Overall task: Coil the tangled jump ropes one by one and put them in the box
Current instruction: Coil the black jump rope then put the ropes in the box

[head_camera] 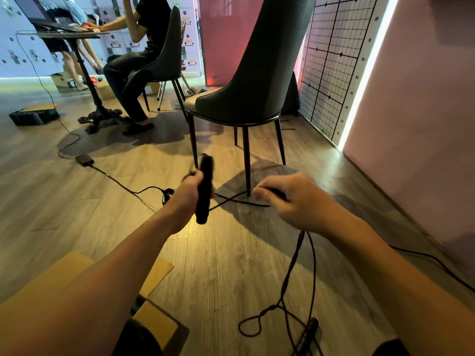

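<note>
My left hand (pixel 191 187) grips a black jump rope handle (pixel 204 199), held nearly upright above the wooden floor. My right hand (pixel 290 199) is closed on the black rope (pixel 239 200) that runs from the handle across to it. Below my right hand the rope (pixel 312 265) hangs in loops down to the floor, where it twists into a small loop (pixel 250 326). A second black handle (pixel 308 335) lies on the floor at the bottom right. The cardboard box (pixel 154 322) stands open at the bottom left, partly hidden by my left arm.
A dark chair (pixel 246 98) stands right in front of my hands, its legs close to the rope. A seated person (pixel 133 73) is at a table (pixel 69 34) at the back left. A power cable and adapter (pixel 83 159) lie on the floor to the left. A pink wall (pixel 424 124) closes the right side.
</note>
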`<state>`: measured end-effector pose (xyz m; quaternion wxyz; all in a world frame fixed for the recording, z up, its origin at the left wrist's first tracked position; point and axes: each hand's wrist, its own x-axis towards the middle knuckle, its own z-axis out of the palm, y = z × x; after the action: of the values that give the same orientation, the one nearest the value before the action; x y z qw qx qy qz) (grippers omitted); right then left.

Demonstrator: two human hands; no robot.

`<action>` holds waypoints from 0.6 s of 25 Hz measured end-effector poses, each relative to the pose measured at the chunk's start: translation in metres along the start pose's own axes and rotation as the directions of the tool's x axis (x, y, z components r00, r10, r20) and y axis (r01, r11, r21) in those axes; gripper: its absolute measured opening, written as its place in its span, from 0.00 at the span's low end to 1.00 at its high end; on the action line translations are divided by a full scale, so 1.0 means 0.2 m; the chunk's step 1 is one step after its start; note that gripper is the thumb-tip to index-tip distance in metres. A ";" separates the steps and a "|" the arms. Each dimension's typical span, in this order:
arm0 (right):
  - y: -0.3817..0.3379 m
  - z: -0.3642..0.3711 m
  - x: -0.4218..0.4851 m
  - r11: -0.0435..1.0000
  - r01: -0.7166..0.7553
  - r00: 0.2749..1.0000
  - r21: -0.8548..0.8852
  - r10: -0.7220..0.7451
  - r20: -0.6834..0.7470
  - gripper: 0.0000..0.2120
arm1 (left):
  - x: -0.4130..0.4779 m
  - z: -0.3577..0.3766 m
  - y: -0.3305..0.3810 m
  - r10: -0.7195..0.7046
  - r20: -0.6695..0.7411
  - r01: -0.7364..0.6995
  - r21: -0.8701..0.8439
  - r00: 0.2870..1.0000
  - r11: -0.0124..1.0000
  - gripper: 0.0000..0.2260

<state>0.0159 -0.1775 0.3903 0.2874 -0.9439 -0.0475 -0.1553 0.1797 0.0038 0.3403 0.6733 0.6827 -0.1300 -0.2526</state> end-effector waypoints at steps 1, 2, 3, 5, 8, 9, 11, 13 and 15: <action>0.02 -0.01 0.01 0.999 0.023 0.993 -0.037 -0.027 -0.111 0.10 | -0.03 0.03 -0.01 -0.059 0.128 0.036 0.173 0.990 0.984 0.17; 0.04 -0.01 0.01 0.996 0.031 0.979 -0.078 -0.046 -0.197 0.10 | -0.06 0.06 -0.02 -0.119 0.248 0.037 0.311 0.962 0.950 0.18; 0.07 -0.02 0.01 0.994 0.026 0.963 -0.105 -0.053 -0.262 0.09 | -0.09 0.10 -0.02 -0.167 0.357 0.012 0.398 0.919 0.917 0.18; 0.11 -0.02 0.01 0.995 -0.012 0.938 -0.100 -0.024 -0.347 0.08 | -0.15 0.16 0.01 -0.233 0.533 -0.006 0.408 0.813 0.913 0.19; 0.18 -0.01 0.01 0.990 -0.134 0.918 -0.049 0.106 -0.382 0.10 | -0.19 0.19 0.08 -0.208 0.679 0.027 0.267 0.704 0.963 0.23; 0.20 0.01 0.00 0.983 -0.182 0.917 -0.017 0.163 -0.364 0.13 | -0.19 0.20 0.09 -0.182 0.699 0.037 0.217 0.692 0.975 0.25; 0.24 0.06 0.01 0.965 -0.255 0.920 0.056 0.260 -0.293 0.17 | -0.20 0.20 0.11 -0.119 0.714 0.083 0.085 0.690 0.993 0.26; 0.24 0.14 0.02 0.944 -0.315 0.926 0.102 0.329 -0.188 0.22 | -0.23 0.21 0.13 -0.032 0.695 0.180 -0.142 0.719 0.973 0.23; 0.21 0.20 0.03 0.918 -0.369 0.927 0.144 0.374 -0.005 0.26 | -0.22 0.22 0.15 0.099 0.614 0.242 -0.446 0.783 0.862 0.21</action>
<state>0.0400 -0.1908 0.3378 0.3783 -0.9105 0.1263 -0.1095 0.1243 -0.0120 0.3786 0.7361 0.3670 -0.2457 -0.5130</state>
